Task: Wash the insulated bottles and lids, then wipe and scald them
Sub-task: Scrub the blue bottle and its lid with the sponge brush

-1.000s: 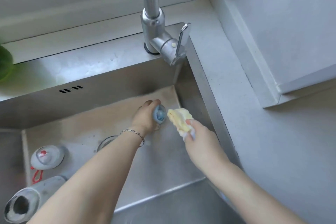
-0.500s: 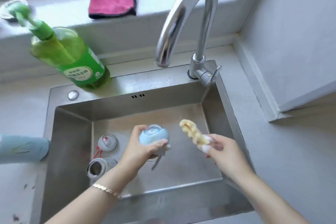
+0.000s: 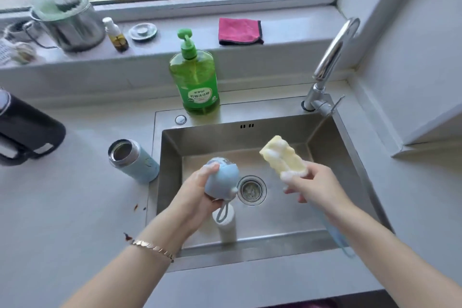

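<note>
Two hands over sink [image 3: 172,157]: left hand [image 3: 197,192] grips blue lid [image 3: 222,179]; right hand [image 3: 315,182] pinches foamy sponge [image 3: 283,155], apart, to the lid's right.

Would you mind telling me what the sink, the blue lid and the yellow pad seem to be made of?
The sink looks like brushed stainless steel: grey, dull metallic sheen. The blue lid is probably matte plastic: even colour, no glare. The yellow pad is likely foam sponge: soft, lumpy, carrying suds.
</note>
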Demonstrator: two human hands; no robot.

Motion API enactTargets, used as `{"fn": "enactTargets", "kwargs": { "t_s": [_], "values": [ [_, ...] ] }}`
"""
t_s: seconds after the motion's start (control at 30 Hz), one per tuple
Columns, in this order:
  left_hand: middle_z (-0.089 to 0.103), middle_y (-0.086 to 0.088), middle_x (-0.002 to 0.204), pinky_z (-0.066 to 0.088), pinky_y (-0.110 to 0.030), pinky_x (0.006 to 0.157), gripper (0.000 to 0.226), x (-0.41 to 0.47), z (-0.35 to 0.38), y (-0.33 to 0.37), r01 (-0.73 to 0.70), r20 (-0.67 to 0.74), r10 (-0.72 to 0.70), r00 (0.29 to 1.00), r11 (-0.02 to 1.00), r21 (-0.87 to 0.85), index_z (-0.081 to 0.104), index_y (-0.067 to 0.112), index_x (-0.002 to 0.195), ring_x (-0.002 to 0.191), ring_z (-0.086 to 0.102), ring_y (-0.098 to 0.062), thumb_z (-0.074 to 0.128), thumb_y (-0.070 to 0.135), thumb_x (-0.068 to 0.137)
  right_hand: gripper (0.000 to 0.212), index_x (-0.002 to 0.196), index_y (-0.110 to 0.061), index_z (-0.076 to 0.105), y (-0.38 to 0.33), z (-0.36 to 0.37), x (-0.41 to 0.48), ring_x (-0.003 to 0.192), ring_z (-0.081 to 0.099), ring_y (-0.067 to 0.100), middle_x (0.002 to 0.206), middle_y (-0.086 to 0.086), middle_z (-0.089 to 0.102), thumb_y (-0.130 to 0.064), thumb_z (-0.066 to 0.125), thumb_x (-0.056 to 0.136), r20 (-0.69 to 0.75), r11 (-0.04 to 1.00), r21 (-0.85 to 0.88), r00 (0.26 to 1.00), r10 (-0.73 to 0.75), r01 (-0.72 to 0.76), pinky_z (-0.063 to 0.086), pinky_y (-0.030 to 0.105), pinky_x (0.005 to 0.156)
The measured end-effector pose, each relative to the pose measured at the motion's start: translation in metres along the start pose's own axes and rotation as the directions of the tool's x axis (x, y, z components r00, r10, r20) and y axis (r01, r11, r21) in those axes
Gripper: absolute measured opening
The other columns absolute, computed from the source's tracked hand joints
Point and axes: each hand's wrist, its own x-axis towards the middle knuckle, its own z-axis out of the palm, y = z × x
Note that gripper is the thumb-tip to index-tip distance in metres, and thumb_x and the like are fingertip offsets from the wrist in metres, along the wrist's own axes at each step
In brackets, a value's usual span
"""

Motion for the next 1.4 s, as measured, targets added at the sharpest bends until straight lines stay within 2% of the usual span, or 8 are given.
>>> {"fn": "enactTargets", "kwargs": {
  "t_s": [0.17, 0.3, 0.57, 0.7, 0.8, 0.97, 1.17, 1.4],
  "values": [
    [0.060, -0.018, 0.108, 0.051, -0.040, 0.077, 0.024, -0.017, 0.016, -0.009, -0.057, 0.008, 0.058, 0.998, 0.998, -0.030, 0.059, 0.014, 0.104, 0.086, 0.059, -0.033, 0.057, 0.030, 0.086, 0.015, 0.092, -0.039, 0.057, -0.013, 0.017, -0.033, 0.064, 0.050, 0.005, 0.096, -0.009, 0.047, -0.024, 0.058, 0.090, 0.028, 0.938, -0.220, 0.963, -0.267, 0.267, 0.046, 0.025, 0.069],
    [0.063, -0.007, 0.094, 0.050, -0.033, 0.066, 0.020, -0.021, 0.036, -0.023, -0.138, 0.045, 0.138, 0.989, 0.990, 0.012, 0.063, 0.017, 0.100, 0.077, 0.059, -0.020, 0.052, 0.031, 0.091, 0.019, 0.105, -0.042, 0.058, -0.011, 0.030, -0.061, 0.076, 0.054, 0.005, 0.087, -0.015, 0.057, -0.030, 0.048, 0.095, 0.152, 0.822, -0.344, 0.891, -0.428, 0.453, 0.042, 0.024, 0.068],
    [0.065, -0.010, 0.085, 0.053, -0.029, 0.054, 0.040, -0.022, 0.054, -0.034, -0.257, 0.043, 0.257, 0.966, 0.966, -0.011, 0.065, 0.014, 0.095, 0.066, 0.063, -0.019, 0.065, 0.037, 0.063, 0.044, 0.105, -0.068, 0.050, -0.014, 0.008, -0.048, 0.093, 0.063, 0.011, 0.096, -0.010, 0.071, -0.025, 0.051, 0.095, 0.269, 0.894, -0.215, 0.904, -0.333, 0.394, 0.050, 0.031, 0.085],
    [0.064, -0.011, 0.083, 0.052, -0.029, 0.056, 0.051, -0.025, 0.055, -0.039, -0.314, 0.063, 0.313, 0.948, 0.949, 0.004, 0.064, 0.012, 0.098, 0.065, 0.061, -0.021, 0.067, 0.044, 0.059, 0.019, 0.097, -0.046, 0.065, -0.017, 0.006, -0.035, 0.057, 0.048, -0.001, 0.060, -0.020, 0.057, -0.032, 0.052, 0.094, 0.183, 0.960, -0.023, 0.945, -0.271, 0.280, 0.037, 0.018, 0.063],
    [0.065, -0.011, 0.093, 0.053, -0.032, 0.059, 0.067, -0.026, 0.051, -0.035, -0.350, 0.022, 0.350, 0.937, 0.935, 0.046, 0.057, 0.007, 0.114, 0.076, 0.064, -0.021, 0.068, 0.043, 0.059, 0.017, 0.098, -0.043, 0.062, -0.021, 0.008, -0.044, 0.059, 0.054, -0.009, 0.061, -0.030, 0.059, -0.041, 0.051, 0.086, 0.261, 0.962, 0.114, 0.927, -0.271, 0.249, 0.039, 0.007, 0.061],
    [0.066, -0.008, 0.086, 0.051, -0.027, 0.052, 0.074, -0.035, 0.050, -0.037, -0.345, 0.054, 0.341, 0.939, 0.930, 0.127, 0.053, 0.003, 0.116, 0.064, 0.064, -0.020, 0.071, 0.039, 0.053, 0.004, 0.078, -0.032, 0.054, -0.020, 0.001, -0.037, 0.043, 0.046, -0.006, 0.040, -0.025, 0.047, -0.030, 0.051, 0.080, 0.244, 0.986, 0.021, 0.956, -0.163, 0.163, 0.033, 0.007, 0.045],
    [0.071, 0.005, 0.079, 0.053, -0.035, 0.064, 0.065, -0.040, 0.035, -0.037, -0.292, -0.022, 0.298, 0.954, 0.946, 0.138, 0.054, 0.012, 0.112, 0.063, 0.068, -0.016, 0.076, 0.028, 0.053, 0.021, 0.102, -0.023, 0.043, -0.001, -0.012, -0.045, 0.061, 0.048, 0.005, 0.073, -0.010, 0.057, -0.009, 0.050, 0.087, 0.339, 0.958, -0.268, 0.941, -0.002, 0.099, 0.035, 0.016, 0.055],
    [0.066, -0.013, 0.088, 0.056, -0.027, 0.058, 0.047, -0.044, 0.015, -0.045, -0.173, -0.082, 0.172, 0.982, 0.985, 0.005, 0.059, 0.001, 0.103, 0.061, 0.066, -0.019, 0.067, 0.017, 0.059, 0.014, 0.099, -0.007, 0.064, 0.005, -0.034, -0.048, 0.069, 0.065, 0.012, 0.080, 0.009, 0.066, -0.003, 0.054, 0.090, 0.276, 0.999, 0.013, 0.960, -0.053, 0.052, 0.054, 0.019, 0.066]
  ]
}}
